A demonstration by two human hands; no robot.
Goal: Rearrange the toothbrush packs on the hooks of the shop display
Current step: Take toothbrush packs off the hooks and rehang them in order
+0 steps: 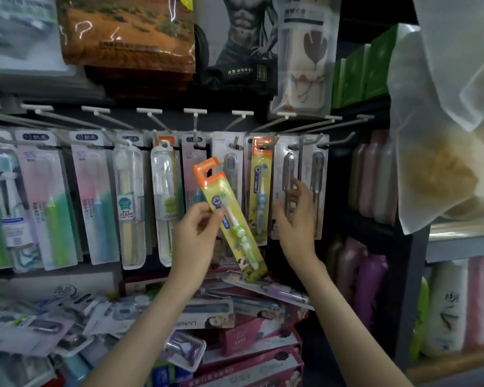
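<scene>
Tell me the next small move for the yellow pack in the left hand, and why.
Probably raise the yellow pack, which the left hand holds tilted and unhung, toward the hook bearing the matching pack just right of it; its orange hanger is free.

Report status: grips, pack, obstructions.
Left grip holds yellow orange-topped green-toothbrush pack, tilted, unhung. Right grip open at grey hanging toothbrush pack. Nearby hooks loaded.

crowded hooks, gap at right
packs [95, 196] hang edge to edge on the hooks [196, 121]; the yellow pack [229, 216] in the left hand [196, 236] tilts across the middle ones. a dark gap opens right of the grey packs [316, 177]; heaped boxes [252, 339] crowd the space below.
</scene>
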